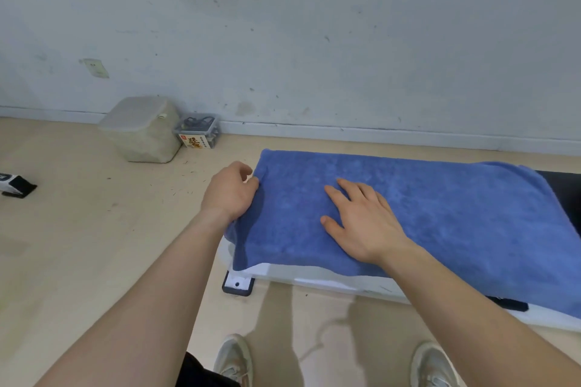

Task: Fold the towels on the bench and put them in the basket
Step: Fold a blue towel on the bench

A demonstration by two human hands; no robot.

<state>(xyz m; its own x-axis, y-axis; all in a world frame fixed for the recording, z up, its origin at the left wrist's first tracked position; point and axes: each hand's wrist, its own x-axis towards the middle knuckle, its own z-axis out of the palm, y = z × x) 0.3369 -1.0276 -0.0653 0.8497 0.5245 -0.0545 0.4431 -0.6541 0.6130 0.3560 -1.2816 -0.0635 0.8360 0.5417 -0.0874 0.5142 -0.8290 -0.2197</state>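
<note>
A blue towel [440, 207] lies spread flat over a low white bench [314, 280], covering most of its top. My left hand [228, 190] grips the towel's left edge, fingers curled around the cloth. My right hand [358, 220] rests flat on the towel with fingers spread, a little right of the left hand, pressing the cloth down. No basket is in view.
A lidded pale plastic bin [141, 129] and a small clear box [198, 130] stand by the white wall at the back left. A black-and-white object [14, 185] lies on the floor at far left. My shoes [234, 361] stand just before the bench.
</note>
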